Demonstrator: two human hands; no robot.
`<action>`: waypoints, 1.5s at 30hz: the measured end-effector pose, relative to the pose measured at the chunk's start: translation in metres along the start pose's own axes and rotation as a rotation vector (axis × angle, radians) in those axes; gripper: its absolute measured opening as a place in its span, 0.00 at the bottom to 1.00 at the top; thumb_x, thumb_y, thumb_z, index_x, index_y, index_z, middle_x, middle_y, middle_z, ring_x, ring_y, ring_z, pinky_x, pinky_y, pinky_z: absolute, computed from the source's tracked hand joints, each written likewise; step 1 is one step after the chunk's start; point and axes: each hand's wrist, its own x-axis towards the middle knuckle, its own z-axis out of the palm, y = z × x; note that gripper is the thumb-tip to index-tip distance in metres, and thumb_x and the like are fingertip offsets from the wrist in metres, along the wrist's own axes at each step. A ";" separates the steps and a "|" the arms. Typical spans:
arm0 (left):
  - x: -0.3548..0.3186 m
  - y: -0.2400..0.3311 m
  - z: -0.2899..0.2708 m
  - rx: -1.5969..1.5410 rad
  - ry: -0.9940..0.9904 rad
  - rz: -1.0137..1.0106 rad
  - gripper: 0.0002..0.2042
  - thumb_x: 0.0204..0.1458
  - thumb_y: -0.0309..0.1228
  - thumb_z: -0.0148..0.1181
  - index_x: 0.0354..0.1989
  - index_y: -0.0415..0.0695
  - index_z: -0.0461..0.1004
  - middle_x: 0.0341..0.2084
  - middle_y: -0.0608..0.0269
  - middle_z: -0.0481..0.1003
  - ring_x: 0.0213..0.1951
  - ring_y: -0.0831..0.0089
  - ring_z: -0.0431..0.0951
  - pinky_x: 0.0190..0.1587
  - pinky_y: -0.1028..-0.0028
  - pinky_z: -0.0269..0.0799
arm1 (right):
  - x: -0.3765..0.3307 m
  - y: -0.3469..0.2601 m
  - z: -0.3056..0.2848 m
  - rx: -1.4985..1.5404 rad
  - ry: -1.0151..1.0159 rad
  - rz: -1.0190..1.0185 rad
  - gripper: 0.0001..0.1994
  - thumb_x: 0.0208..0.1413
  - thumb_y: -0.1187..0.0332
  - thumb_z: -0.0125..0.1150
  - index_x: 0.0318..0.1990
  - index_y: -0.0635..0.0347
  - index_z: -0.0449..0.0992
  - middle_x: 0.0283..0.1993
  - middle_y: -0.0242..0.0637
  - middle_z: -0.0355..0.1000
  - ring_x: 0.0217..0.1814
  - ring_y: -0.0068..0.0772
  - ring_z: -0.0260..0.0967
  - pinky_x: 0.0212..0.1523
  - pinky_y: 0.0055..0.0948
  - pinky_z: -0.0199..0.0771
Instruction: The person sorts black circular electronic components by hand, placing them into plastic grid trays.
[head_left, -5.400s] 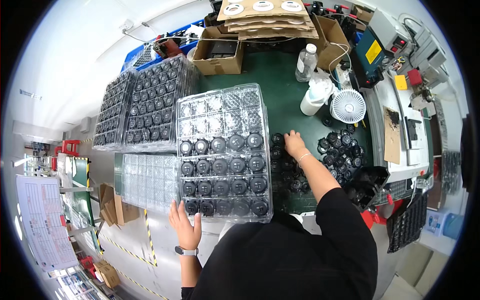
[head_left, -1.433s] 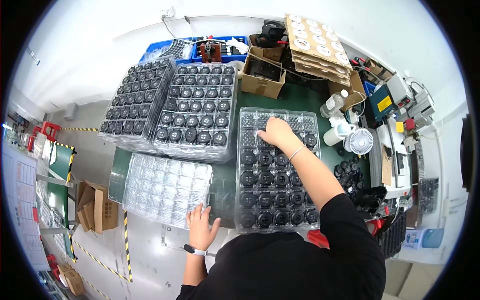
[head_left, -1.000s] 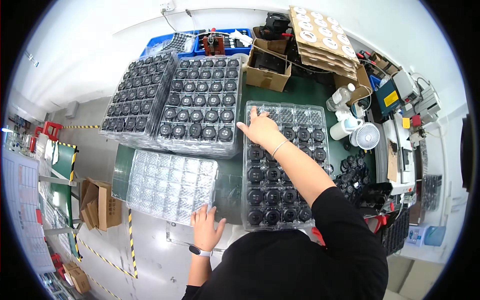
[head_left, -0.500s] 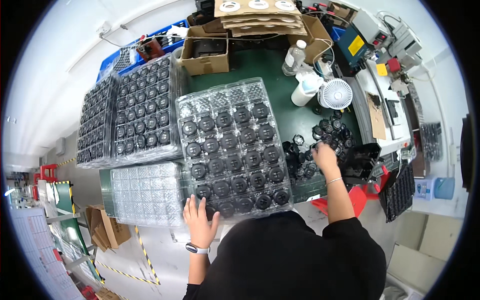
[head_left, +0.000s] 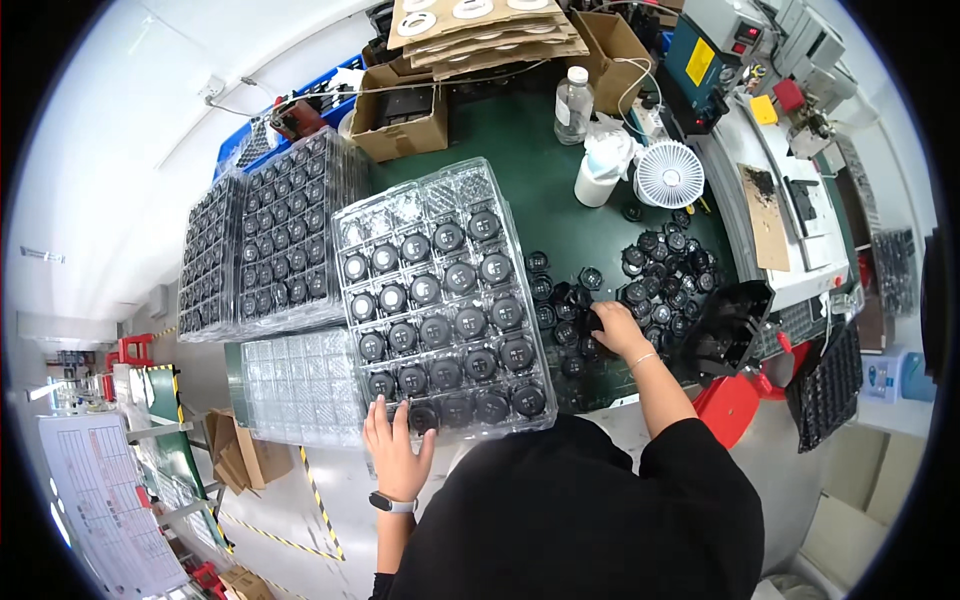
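Left hand (head_left: 400, 460) spreads, empty, at the near corner of the clear tray (head_left: 407, 206) — likely steadying it; right hand (head_left: 618, 328) curls over loose black parts (head_left: 648, 241), handily near the tray; from afar, I cannot tell whether it pinches one.

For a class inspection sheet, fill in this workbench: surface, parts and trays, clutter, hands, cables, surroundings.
Surface: green tabletop, partly covered.
Parts and trays: round black parts sit in the clear tray, its far row bare; loose black parts lie to its right.
Clutter: bottle, white fan, cardboard box.
Hands: left hand, fingers over the tray's near-left corner; right hand among loose black parts, grip unclear.
Cables: white cable looped beyond the fan.
Surroundings: striped floor tape left, red stool right.
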 end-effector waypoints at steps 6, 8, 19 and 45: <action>-0.015 0.005 0.003 -0.001 0.038 -0.019 0.30 0.50 0.39 0.66 0.61 0.41 0.67 0.66 0.40 0.57 0.67 0.41 0.55 0.67 0.44 0.48 | 0.000 -0.023 -0.030 0.109 0.104 0.169 0.27 0.46 0.64 0.66 0.54 0.69 0.72 0.54 0.55 0.72 0.56 0.58 0.69 0.59 0.45 0.70; -0.016 0.006 0.004 0.007 0.038 -0.019 0.30 0.50 0.39 0.66 0.61 0.41 0.67 0.66 0.40 0.57 0.67 0.41 0.55 0.67 0.44 0.48 | 0.001 -0.020 -0.017 0.141 0.162 0.254 0.27 0.48 0.63 0.65 0.54 0.70 0.72 0.53 0.58 0.72 0.55 0.59 0.69 0.58 0.46 0.71; -0.036 0.001 0.008 0.019 0.032 -0.010 0.28 0.51 0.40 0.66 0.59 0.41 0.68 0.66 0.40 0.58 0.67 0.41 0.55 0.67 0.44 0.46 | -0.015 -0.043 0.006 0.169 0.145 0.267 0.23 0.60 0.63 0.56 0.59 0.70 0.68 0.46 0.66 0.71 0.50 0.67 0.70 0.53 0.50 0.73; -0.055 -0.015 0.010 0.003 -0.012 0.026 0.26 0.50 0.38 0.66 0.58 0.41 0.70 0.64 0.42 0.60 0.66 0.43 0.58 0.67 0.47 0.49 | -0.053 -0.117 0.034 0.237 -0.018 0.516 0.24 0.51 0.67 0.61 0.54 0.72 0.70 0.54 0.64 0.65 0.54 0.66 0.69 0.54 0.52 0.73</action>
